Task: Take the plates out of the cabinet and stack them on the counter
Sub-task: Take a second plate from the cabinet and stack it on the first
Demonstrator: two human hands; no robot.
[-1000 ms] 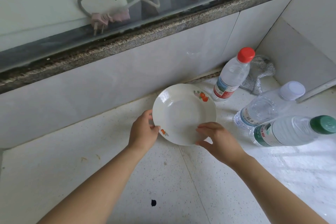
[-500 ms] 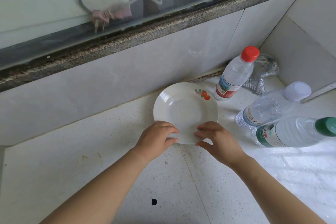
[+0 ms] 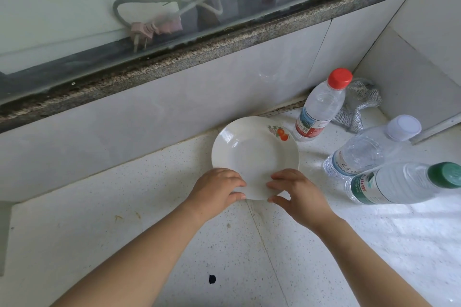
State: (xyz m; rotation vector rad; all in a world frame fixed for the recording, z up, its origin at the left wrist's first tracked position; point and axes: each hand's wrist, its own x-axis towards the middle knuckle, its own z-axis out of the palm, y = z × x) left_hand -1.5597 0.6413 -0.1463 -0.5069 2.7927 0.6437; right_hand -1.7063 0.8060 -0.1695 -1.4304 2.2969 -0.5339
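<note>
A white plate with a red fruit print on its far rim lies on the white speckled counter, close to the tiled back wall. My left hand grips the plate's near edge from the left, fingers on top and thumb at the rim. My right hand pinches the near edge from the right, fingers over the rim and thumb below. Whether more than one plate lies there is hidden. No cabinet is in view.
Three water bottles stand right of the plate: a red-capped one, a white-capped one, a green-capped one. A mesh scrubber lies in the corner. A stone sill runs above the wall tiles.
My left hand slid from the plate's left side to its near edge, next to my right hand. The plate stayed in place by the wall.
</note>
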